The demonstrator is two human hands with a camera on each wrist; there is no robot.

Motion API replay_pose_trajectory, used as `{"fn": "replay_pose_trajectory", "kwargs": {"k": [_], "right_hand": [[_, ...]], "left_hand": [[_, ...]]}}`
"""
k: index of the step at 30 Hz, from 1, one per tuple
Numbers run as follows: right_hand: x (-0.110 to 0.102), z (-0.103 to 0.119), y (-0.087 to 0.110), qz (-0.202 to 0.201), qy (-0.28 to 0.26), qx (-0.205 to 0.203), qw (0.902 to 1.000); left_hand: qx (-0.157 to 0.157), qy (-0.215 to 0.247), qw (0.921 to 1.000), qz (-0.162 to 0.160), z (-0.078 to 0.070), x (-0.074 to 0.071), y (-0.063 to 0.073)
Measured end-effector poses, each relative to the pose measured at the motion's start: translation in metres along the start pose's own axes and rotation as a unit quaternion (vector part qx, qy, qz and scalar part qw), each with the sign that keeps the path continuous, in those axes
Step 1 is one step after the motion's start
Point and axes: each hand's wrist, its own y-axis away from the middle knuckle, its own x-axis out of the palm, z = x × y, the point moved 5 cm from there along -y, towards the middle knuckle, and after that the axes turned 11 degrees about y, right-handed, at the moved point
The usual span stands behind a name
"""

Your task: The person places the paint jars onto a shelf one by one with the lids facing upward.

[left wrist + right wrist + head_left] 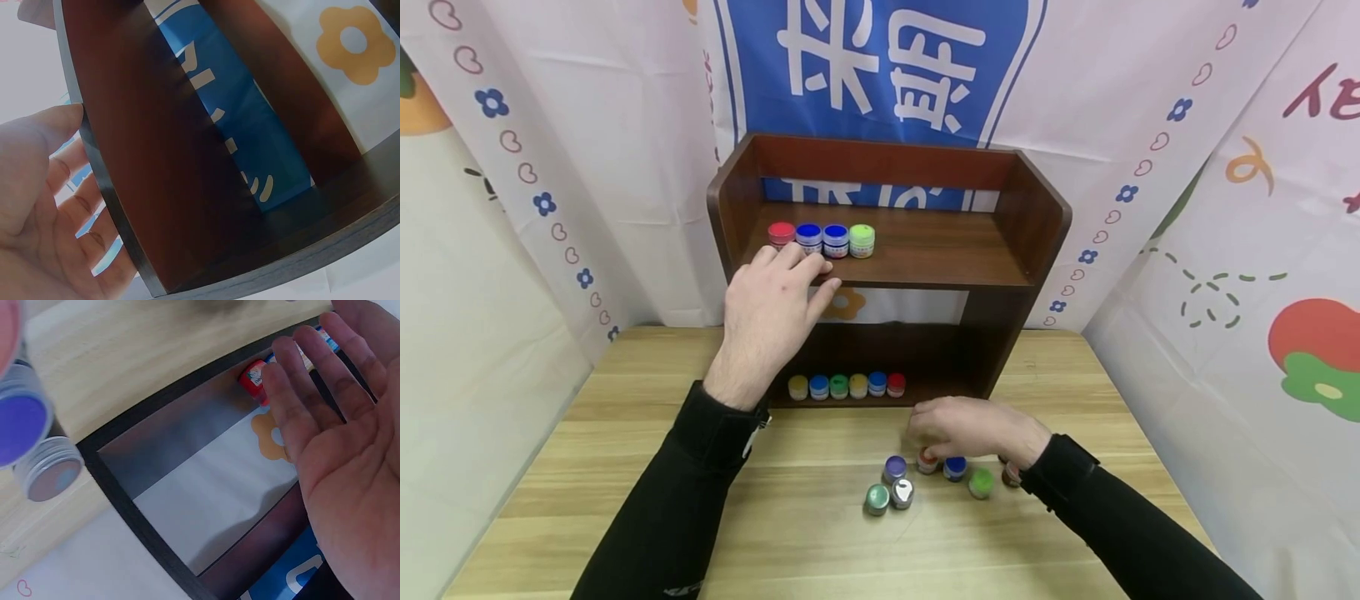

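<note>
My left hand (771, 312) rests at the front edge of the upper shelf (940, 250), with fingertips by a red-lidded paint jar (782, 231) and the neighbouring blue-lidded jar (808, 233). In the left wrist view, the thumb touches the board's edge and the loosely extended fingers lie beyond it. A second blue-lidded jar (836, 237) and a light green one (862, 239) continue that row. Over the loose jars on the table hovers my right hand (973, 427), its fingers extended and holding nothing in the right wrist view. Below it sits an orange-red jar (927, 461), partly covered.
Several jars, ending with a red one (896, 384), line the lower shelf's front. Purple (895, 468), silver (902, 493), teal (877, 499), blue (955, 468) and green (981, 483) jars stand on the wooden table (805, 533). Printed cloth (640, 167) hangs behind the brown rack.
</note>
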Motion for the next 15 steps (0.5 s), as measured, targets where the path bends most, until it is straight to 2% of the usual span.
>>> {"fn": "replay_pose_trajectory", "kwargs": {"k": [9,15], "right_hand": [[0.009,0.005,0.005,0.006,-0.01,-0.016,0.9998],[0.014,0.005,0.003,0.012,-0.012,-0.005,0.9998]], "left_hand": [[-0.001,-0.002,1.0,0.0,0.0,0.001,0.0],[0.0,-0.003,1.0,-0.001,0.0,0.001,0.001]]}}
